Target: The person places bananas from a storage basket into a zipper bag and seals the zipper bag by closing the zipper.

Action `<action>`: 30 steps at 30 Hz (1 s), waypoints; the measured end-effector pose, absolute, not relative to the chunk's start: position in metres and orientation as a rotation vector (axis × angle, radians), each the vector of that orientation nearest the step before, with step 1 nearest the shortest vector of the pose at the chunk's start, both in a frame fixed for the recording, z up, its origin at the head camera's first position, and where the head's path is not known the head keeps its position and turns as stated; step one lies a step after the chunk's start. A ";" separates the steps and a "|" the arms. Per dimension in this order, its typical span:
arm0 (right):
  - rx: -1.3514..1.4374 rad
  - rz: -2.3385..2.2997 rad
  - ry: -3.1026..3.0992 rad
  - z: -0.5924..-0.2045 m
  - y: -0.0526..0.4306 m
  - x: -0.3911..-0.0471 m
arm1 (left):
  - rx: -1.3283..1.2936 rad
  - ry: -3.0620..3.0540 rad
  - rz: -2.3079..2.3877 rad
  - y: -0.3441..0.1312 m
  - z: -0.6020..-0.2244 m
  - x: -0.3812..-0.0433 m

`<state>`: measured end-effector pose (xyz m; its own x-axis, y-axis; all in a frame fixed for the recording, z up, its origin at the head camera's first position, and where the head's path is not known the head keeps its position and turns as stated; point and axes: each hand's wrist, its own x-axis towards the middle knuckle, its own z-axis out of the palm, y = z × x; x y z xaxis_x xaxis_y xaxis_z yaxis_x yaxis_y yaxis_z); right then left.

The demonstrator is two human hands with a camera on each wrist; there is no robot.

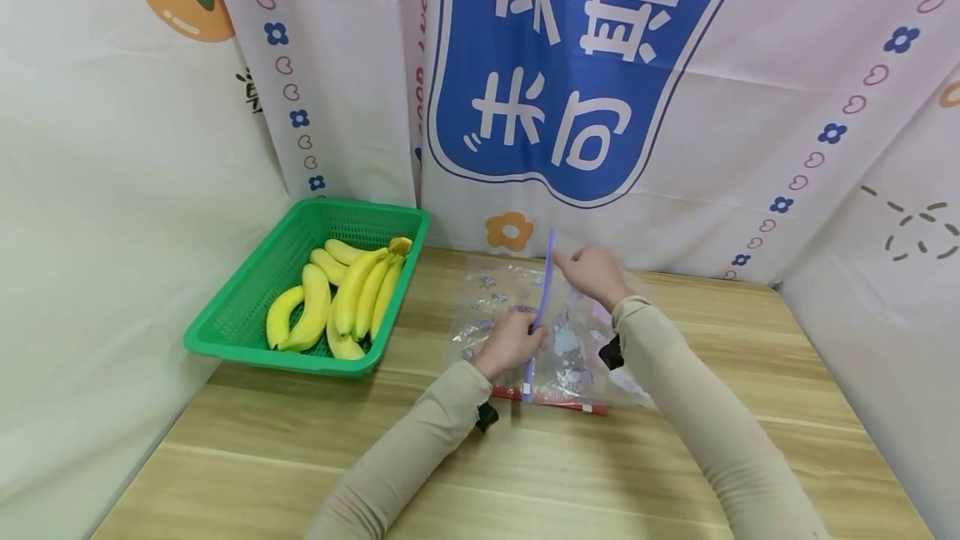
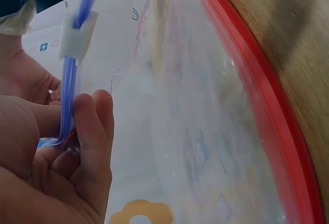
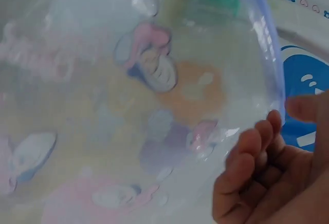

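A clear zip bag (image 1: 566, 344) with printed cartoon figures has a purple zip strip (image 1: 548, 282), raised above the table. My left hand (image 1: 512, 342) pinches that strip around its middle; in the left wrist view a white slider (image 2: 77, 35) sits on the strip beyond the fingers. Farther along, toward the wall, my right hand (image 1: 592, 273) pinches the strip's upper part between thumb and fingers (image 3: 245, 154). Under it lies another clear bag with a red zip strip (image 1: 551, 401), flat on the wooden table.
To the left stands a green basket (image 1: 202, 332) holding several yellow bananas (image 1: 360, 294). A printed cloth (image 1: 360, 107) hangs behind the table (image 1: 247, 440), and white cloth walls close both sides.
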<state>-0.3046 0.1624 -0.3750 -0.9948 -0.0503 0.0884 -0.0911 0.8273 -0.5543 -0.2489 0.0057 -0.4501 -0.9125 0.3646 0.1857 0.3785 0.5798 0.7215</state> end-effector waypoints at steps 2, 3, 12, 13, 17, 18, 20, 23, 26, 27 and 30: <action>0.105 0.941 -2.994 -0.374 0.158 -0.302 | -0.662 -2.765 -1.204 0.007 -0.450 -0.248; 0.095 0.961 -3.019 -0.373 0.155 -0.301 | -0.666 -2.763 -1.194 0.007 -0.449 -0.248; 0.062 0.925 -3.156 -0.373 0.148 -0.298 | -0.676 -2.760 -1.198 0.011 -0.446 -0.246; 0.068 0.927 -3.155 -0.373 0.148 -0.298 | -0.677 -2.750 -1.206 0.010 -0.446 -0.246; 0.097 0.930 -3.127 -0.373 0.150 -0.298 | -0.664 -2.728 -1.294 0.009 -0.446 -0.245; 0.104 0.939 -3.120 -0.373 0.151 -0.299 | -0.654 -2.730 -1.333 0.009 -0.446 -0.245; 0.105 0.971 -3.103 -0.373 0.152 -0.299 | -0.623 -2.750 -1.416 0.008 -0.444 -0.244; 0.088 1.058 -3.081 -0.374 0.154 -0.300 | -0.572 -2.785 -1.557 0.007 -0.443 -0.244; 0.071 1.132 -3.069 -0.376 0.156 -0.301 | -0.539 -2.804 -1.668 0.006 -0.443 -0.244; 0.065 1.156 -3.065 -0.377 0.157 -0.302 | -0.536 -2.807 -1.686 0.005 -0.443 -0.244; 0.051 1.218 -3.051 -0.380 0.161 -0.304 | -0.544 -2.804 -1.700 0.005 -0.444 -0.245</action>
